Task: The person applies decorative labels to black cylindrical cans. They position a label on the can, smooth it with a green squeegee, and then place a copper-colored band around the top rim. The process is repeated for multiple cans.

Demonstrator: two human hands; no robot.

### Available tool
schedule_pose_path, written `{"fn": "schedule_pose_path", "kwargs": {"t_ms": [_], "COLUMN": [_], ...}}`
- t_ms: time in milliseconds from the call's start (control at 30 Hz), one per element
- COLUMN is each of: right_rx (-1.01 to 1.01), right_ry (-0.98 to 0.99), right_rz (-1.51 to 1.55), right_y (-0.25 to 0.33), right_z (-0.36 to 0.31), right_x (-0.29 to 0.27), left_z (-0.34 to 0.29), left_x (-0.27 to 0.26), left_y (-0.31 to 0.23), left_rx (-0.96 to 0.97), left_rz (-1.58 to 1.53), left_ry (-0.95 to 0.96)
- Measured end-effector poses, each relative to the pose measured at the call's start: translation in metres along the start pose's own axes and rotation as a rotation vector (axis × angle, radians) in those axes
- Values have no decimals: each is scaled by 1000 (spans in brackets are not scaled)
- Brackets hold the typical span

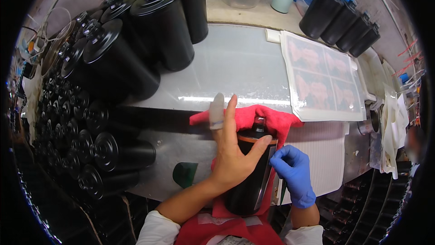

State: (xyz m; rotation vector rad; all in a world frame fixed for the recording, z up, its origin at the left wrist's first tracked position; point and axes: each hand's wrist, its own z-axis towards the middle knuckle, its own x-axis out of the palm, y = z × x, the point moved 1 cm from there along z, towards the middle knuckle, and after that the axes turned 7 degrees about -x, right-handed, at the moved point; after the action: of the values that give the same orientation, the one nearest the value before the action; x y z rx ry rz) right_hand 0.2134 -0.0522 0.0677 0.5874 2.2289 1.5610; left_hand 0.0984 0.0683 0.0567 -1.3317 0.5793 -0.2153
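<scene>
**Clerk:** Head view. Principal item, its place?

**Checker:** One black glass bottle (pixel 244 195), neck clear, at the front edge of the worktop (pixel 235 64), against a red cloth (pixel 274 117). Tilted; base toward the wearer.

**Clerk:** Condition of the work?

**Checker:** Part-done, by my judgement. Present: an orange band (pixel 246 139) below the shoulder and a greyish strip (pixel 263 184) along its right side. Outstanding, probably: attention to that strip, where the fingers gather. Its finish cannot be told.

**Clerk:** Remaining stock?

**Checker:** Upright black bottles (pixel 167 27), back left corner; lying black bottles (pixel 129 152), along the left edge. No band visible on the nearest ones; I judge them not yet worked. One printed sheet (pixel 324 79), pink panels, toward the back right corner. One dark green flat piece (pixel 185 175), near the front edge, left of the bottle.

**Clerk:** Left hand (pixel 231 159)?

**Checker:** Bare, apart from a whitish finger cover (pixel 217 111). Fingers spread, released, pointing up; thumb stretched across the bottle's shoulder, apparently touching. Nothing grasped.

**Clerk:** Right hand (pixel 292 168)?

**Checker:** Blue glove. Fingers curled, tips gathered beside the strip; whether grasping its edge or merely pressing, I cannot tell.
</scene>
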Motion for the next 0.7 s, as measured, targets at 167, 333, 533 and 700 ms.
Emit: {"fn": "schedule_pose_path", "kwargs": {"t_ms": [167, 333, 533, 700], "right_rx": [54, 183, -342, -610], "right_ry": [-136, -258, -368, -85], "right_rz": [615, 666, 208, -795], "right_y": [-45, -66, 29, 69], "right_z": [10, -20, -14, -9], "right_x": [-41, -68, -35, 46], "left_z": [-4, -62, -127, -132], "left_x": [-1, -14, 5, 13], "left_y": [-12, -6, 11, 10], "left_rx": [5, 26, 695, 648], "left_rz": [87, -210, 649, 698], "left_ry": [-12, 311, 104, 33]}}
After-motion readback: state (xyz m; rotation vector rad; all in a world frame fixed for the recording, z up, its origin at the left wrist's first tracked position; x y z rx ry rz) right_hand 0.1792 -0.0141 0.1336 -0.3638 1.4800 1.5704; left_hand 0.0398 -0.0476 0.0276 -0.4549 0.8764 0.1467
